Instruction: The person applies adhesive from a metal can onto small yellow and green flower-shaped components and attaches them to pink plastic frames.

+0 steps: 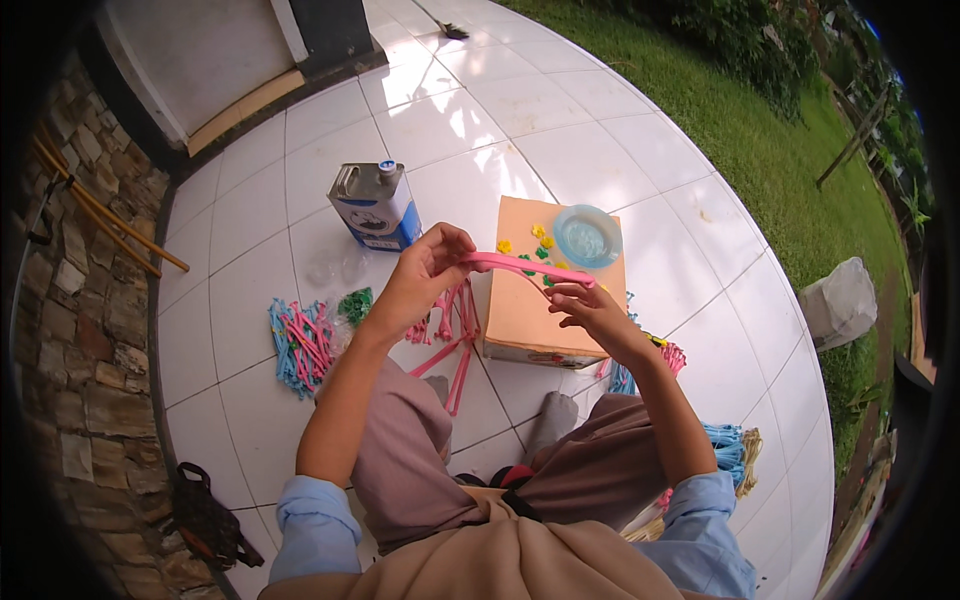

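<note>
A long pink strip [530, 264] stretches between my hands above a peach-topped cardboard box [520, 318]. My left hand [432, 268] pinches its left end, with the fingers curled round it. At the other end, my right hand [598, 316] grips the strip between thumb and fingers, the remaining fingers loosely bent. A thinner pink length hangs just under the strip. Small yellow flower-shaped pieces [504, 246] and green ones [542, 254] lie on the box top, partly hidden by the strip. A clear blue bowl [587, 237] stands at the box's far right corner.
A metal can [376, 207] with a blue label stands beyond my left hand. Pink and blue strips [300, 345] lie left, near green pieces [355, 306] in plastic. More pink strips [458, 370] lie before the box. Blue bundles [728, 448] rest right. A black bag [210, 515] sits by the stone wall.
</note>
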`<action>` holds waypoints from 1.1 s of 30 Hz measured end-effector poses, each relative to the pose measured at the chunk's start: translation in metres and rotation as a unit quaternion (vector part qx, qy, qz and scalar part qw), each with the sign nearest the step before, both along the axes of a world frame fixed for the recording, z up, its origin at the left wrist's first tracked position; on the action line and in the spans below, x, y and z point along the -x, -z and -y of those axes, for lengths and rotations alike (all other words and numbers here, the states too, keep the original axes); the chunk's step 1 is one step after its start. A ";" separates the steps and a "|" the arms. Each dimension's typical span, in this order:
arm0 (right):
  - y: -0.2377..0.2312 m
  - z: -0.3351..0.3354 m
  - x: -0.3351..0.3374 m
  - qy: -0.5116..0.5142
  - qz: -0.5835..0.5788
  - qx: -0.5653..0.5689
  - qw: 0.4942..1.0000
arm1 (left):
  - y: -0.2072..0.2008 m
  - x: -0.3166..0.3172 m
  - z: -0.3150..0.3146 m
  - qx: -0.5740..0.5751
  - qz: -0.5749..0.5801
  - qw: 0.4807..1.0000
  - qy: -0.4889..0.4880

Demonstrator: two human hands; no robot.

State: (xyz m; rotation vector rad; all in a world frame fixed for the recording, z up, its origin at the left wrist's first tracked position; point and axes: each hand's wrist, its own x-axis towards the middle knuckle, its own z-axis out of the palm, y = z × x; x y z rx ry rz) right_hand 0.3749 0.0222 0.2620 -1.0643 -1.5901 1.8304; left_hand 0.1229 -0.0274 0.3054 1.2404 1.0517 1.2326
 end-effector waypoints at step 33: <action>-0.063 0.061 0.015 0.046 -0.066 0.007 0.997 | -0.043 -0.003 0.044 -0.393 -0.213 0.868 -0.215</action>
